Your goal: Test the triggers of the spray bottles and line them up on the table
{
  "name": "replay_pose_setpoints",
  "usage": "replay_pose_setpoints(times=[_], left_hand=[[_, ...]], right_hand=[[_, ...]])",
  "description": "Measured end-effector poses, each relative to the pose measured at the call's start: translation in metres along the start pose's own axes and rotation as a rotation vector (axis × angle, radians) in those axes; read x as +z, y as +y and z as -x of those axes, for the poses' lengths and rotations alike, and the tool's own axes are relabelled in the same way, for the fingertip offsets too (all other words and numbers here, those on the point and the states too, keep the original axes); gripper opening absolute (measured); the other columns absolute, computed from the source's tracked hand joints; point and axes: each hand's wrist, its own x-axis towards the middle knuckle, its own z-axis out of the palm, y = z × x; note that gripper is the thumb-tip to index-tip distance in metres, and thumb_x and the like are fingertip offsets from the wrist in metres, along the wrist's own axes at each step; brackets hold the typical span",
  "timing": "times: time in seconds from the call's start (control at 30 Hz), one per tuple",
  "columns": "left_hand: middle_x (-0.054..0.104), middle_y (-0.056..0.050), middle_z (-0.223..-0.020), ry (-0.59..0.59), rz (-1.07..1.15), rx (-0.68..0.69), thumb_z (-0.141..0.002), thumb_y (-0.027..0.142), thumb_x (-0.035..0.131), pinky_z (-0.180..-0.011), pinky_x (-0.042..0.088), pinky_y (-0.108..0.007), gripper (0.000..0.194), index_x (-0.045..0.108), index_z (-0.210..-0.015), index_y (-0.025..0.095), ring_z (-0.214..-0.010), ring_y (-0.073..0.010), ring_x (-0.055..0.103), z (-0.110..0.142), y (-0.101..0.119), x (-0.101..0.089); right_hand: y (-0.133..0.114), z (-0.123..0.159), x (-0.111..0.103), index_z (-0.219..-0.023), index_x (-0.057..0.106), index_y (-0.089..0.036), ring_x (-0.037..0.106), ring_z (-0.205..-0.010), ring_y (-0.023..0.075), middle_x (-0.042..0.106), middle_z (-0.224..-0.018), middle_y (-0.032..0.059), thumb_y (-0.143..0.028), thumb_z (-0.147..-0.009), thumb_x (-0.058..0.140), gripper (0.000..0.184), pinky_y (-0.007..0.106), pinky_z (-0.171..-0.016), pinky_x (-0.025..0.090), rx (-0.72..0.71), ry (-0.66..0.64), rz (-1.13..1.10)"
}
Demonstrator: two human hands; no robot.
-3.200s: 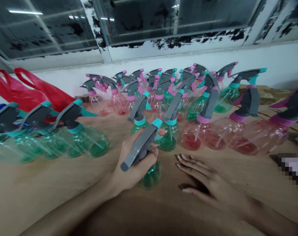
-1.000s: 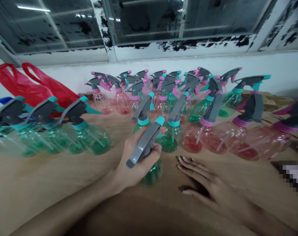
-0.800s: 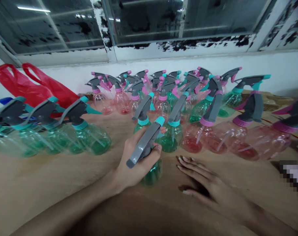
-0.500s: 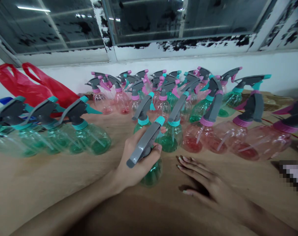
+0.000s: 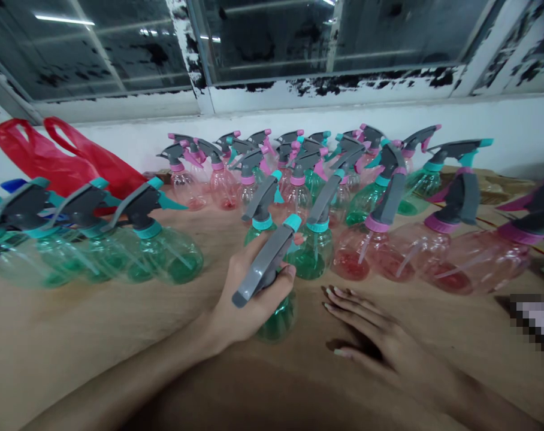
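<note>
My left hand (image 5: 249, 290) is closed around the neck of a green spray bottle (image 5: 276, 320) with a grey and teal trigger head; its collar is hidden behind my fingers. To the right, my right hand (image 5: 375, 332) rests on the wooden table (image 5: 164, 335), palm down, fingers stretched out and holding nothing. Just beyond the held bottle stand another green spray bottle (image 5: 310, 257) with a teal collar and a pink spray bottle (image 5: 351, 257) with a pink collar.
Several green spray bottles (image 5: 171, 257) line up at the left, before a red plastic bag (image 5: 87, 161). More pink bottles (image 5: 470, 263) stand at the right, and a mixed cluster (image 5: 299, 194) fills the back near the wall. A pixelated patch (image 5: 539, 320) covers something at the right edge.
Almost nothing differs. The view has shifted very slightly; my left hand keeps the same hold on the spray bottle, and my right hand stays flat on the table.
</note>
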Motion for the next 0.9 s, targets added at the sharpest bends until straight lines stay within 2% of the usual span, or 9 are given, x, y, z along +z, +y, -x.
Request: replay_pose_setpoints(times=[0.2,0.4,0.5,0.73,0.9], left_hand=[[0.058,0.001,-0.072,0.001,0.005,-0.046,-0.078,0.020,0.052,-0.065,0.049,-0.031,0.006,0.056,-0.081,0.024,-0.061,-0.0153,0.056,-0.001,0.002,-0.001],[0.063,0.001,-0.075,-0.026,0.096,-0.066,-0.069,0.014,0.052,-0.066,0.050,-0.030,0.029,0.060,-0.094,0.025,-0.068,-0.0175,0.061,-0.003,0.006,-0.002],[0.065,0.000,-0.080,-0.056,0.122,-0.061,-0.068,0.013,0.051,-0.067,0.051,-0.029,0.032,0.062,-0.096,0.025,-0.071,-0.0176,0.062,-0.003,0.008,-0.003],[0.059,0.002,-0.070,-0.115,0.105,-0.079,-0.068,0.016,0.050,-0.055,0.046,-0.028,0.032,0.062,-0.095,0.025,-0.056,-0.0155,0.053,-0.002,0.007,-0.008],[0.053,0.003,-0.060,-0.093,0.038,-0.038,-0.066,0.022,0.048,-0.051,0.043,-0.028,0.016,0.058,-0.078,0.024,-0.051,-0.0156,0.048,-0.003,0.007,-0.010]], right_hand=[[0.000,0.000,0.000,-0.141,0.031,-0.029,0.034,-0.133,0.0216,0.037,-0.145,-0.0002,-0.042,-0.089,0.051,0.057,0.045,-0.108,0.032,-0.007,-0.012,0.023],[0.002,0.001,0.002,-0.141,0.031,-0.030,0.035,-0.132,0.0227,0.038,-0.144,0.0005,-0.039,-0.088,0.052,0.058,0.045,-0.108,0.032,-0.022,0.015,-0.008],[0.004,0.001,0.004,-0.141,0.031,-0.030,0.035,-0.132,0.0231,0.038,-0.145,0.0004,-0.040,-0.088,0.053,0.058,0.046,-0.109,0.032,-0.030,0.016,-0.002],[0.004,0.001,0.002,-0.141,0.031,-0.029,0.034,-0.132,0.0233,0.037,-0.145,0.0005,-0.042,-0.088,0.052,0.058,0.047,-0.108,0.032,-0.018,-0.013,0.017],[-0.001,0.000,-0.001,-0.141,0.032,-0.030,0.034,-0.132,0.0231,0.038,-0.144,0.0005,-0.042,-0.088,0.052,0.058,0.046,-0.108,0.032,-0.008,0.000,0.000]])
